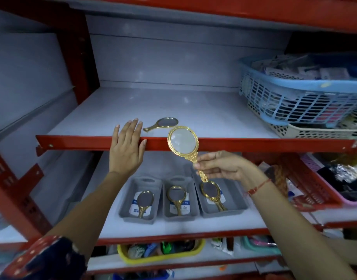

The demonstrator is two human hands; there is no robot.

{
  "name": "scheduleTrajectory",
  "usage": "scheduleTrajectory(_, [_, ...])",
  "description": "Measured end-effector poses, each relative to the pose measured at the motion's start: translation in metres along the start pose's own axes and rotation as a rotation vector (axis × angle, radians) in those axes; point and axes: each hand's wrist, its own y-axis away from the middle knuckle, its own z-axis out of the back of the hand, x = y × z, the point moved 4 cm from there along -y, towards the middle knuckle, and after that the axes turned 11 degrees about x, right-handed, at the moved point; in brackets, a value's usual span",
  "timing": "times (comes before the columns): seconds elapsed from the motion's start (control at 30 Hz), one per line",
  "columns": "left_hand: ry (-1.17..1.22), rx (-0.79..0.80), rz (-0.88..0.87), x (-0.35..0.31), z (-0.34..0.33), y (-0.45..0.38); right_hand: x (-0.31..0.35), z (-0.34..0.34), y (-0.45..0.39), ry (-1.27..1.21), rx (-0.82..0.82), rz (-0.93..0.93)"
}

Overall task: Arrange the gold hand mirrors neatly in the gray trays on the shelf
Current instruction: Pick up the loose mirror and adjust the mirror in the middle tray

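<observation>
**Fourth mirror in hand, trays each holding one**

While the left hand (pixel 126 147) lies flat with fingers spread over the red front edge of the upper shelf (pixel 193 110), gripping nothing, the right hand (pixel 220 165) pinches a gold mirror (pixel 182 141) by its handle, thumb and fingertips closed on the stem, glass up and tilted left. It hangs in the air before the upper shelf's edge, above the right tray (pixel 237 201).

On the lower shelf (pixel 173 226), three gray trays sit side by side near the front edge. The left tray (pixel 126 199), middle tray (pixel 190 214) and right tray each hold one mirror, heads to the rear. A loose mirror (pixel 161 124) lies near the upper shelf's front edge, just beside the left fingertips.

Judgement: the step is placing the held mirror. It should be lowered head-rearward, parallel to the one already inside, handle toward the front edge, and released only once flat. The right tray's mirror sits slightly askew, as far as the wide lens allows, so straighten it first. The loose mirror remains to be collected.
</observation>
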Motion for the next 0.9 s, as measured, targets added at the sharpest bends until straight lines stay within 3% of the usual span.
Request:
scheduleTrajectory(0.2, [0.005, -0.013, -0.011, 0.000, -0.002, 0.000, -0.081, -0.008, -0.021, -0.037, 0.000, -0.224])
scheduleTrajectory(0.3, [-0.017, -0.054, -0.026, 0.002, -0.005, -0.001, -0.104, -0.007, -0.039, -0.086, -0.076, -0.292])
scheduleTrajectory(0.4, [-0.037, -0.099, -0.057, 0.005, -0.010, -0.003, -0.120, -0.003, -0.063, -0.128, -0.168, -0.281])
scheduleTrajectory(0.63, [-0.148, -0.266, -0.109, 0.011, -0.023, -0.009, -0.157, -0.010, -0.120, -0.240, -0.217, -0.320])
scheduleTrajectory(0.9, [-0.214, -0.386, -0.127, 0.014, -0.032, -0.011, -0.183, -0.015, -0.152, -0.105, -0.328, -0.376])
